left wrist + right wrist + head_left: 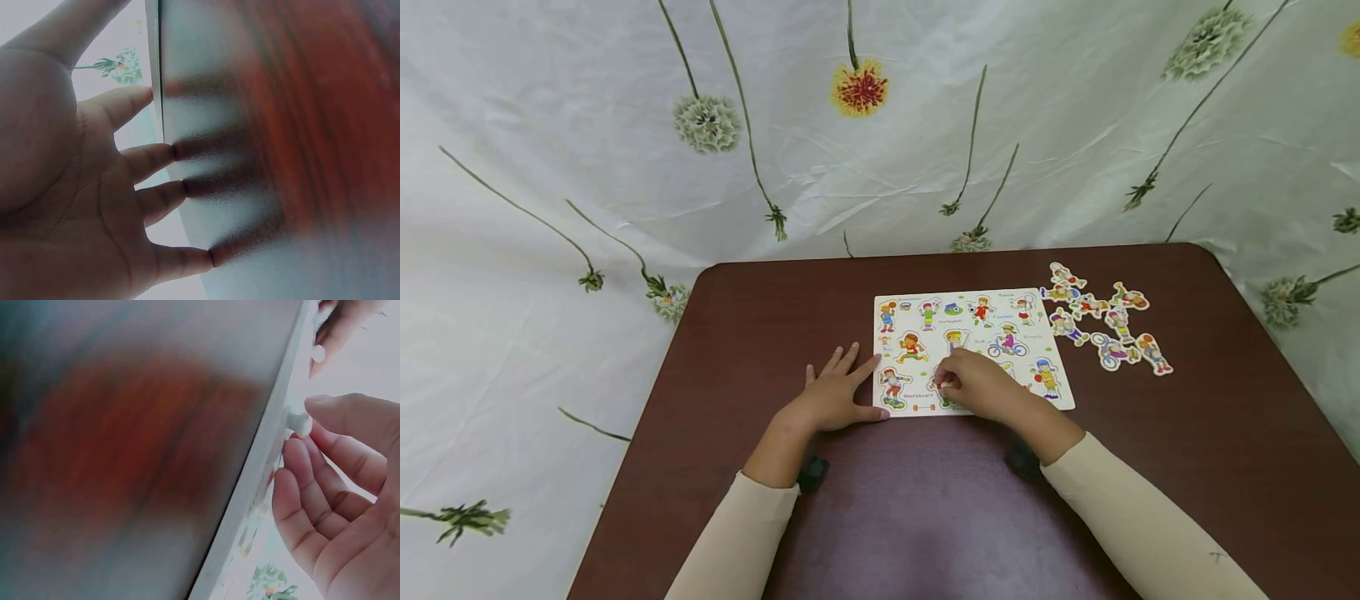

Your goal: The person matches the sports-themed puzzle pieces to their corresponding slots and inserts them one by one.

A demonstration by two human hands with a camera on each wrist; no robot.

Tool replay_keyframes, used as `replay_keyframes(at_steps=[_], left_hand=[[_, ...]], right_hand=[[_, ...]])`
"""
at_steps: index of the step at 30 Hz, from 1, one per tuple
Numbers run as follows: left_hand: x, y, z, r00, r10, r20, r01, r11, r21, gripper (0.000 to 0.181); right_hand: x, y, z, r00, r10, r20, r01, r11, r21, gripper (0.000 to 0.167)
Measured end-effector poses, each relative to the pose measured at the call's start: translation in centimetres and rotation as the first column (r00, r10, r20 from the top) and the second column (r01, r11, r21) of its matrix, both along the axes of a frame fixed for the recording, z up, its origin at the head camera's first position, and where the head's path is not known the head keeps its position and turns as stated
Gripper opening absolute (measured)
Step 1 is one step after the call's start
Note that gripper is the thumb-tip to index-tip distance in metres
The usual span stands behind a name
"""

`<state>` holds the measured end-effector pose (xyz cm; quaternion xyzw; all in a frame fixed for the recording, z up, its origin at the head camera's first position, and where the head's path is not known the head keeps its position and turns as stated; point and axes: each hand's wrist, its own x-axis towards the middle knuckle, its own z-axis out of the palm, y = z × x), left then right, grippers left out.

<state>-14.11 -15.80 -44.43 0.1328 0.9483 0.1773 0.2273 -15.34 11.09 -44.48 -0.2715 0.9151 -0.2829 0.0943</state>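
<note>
A white peg puzzle board with printed sport figures lies flat on the table. My left hand has its fingers spread, fingertips on the table and the thumb and index finger at the board's left edge; in the left wrist view the palm faces the camera. Over the board's lower middle, my right hand pinches a puzzle piece, mostly hidden under the fingers. From the right wrist view, a white knob sits between that thumb and fingers. Whether the piece is fully seated cannot be told.
Several loose puzzle pieces lie in a cluster right of the board, some overlapping. The dark brown table has rounded far corners. A white cloth with flower prints hangs behind it.
</note>
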Motion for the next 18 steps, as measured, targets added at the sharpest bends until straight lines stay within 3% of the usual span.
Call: replay_keyframes(at_steps=[4,8,18], left_hand=[[0.0,-0.1,0.0,1.0,0.0,0.001,0.0,1.0,-0.001,0.093],[0.1,0.0,0.1,1.0,0.003,0.003,-0.003,1.0,0.002,0.093],[0.1,0.0,0.0,1.0,0.003,-0.004,-0.003,1.0,-0.005,0.093]], right_hand=[[0.0,0.6,-0.3,0.998,-0.061,0.019,0.062,0.993,-0.104,0.008],[-0.1,1.6,-0.2,0.989,-0.143,0.034,0.147,0.968,-0.205,0.014],[-0.1,6.0,0.5,0.928,-0.356,0.108,0.371,0.864,-0.34,0.025]])
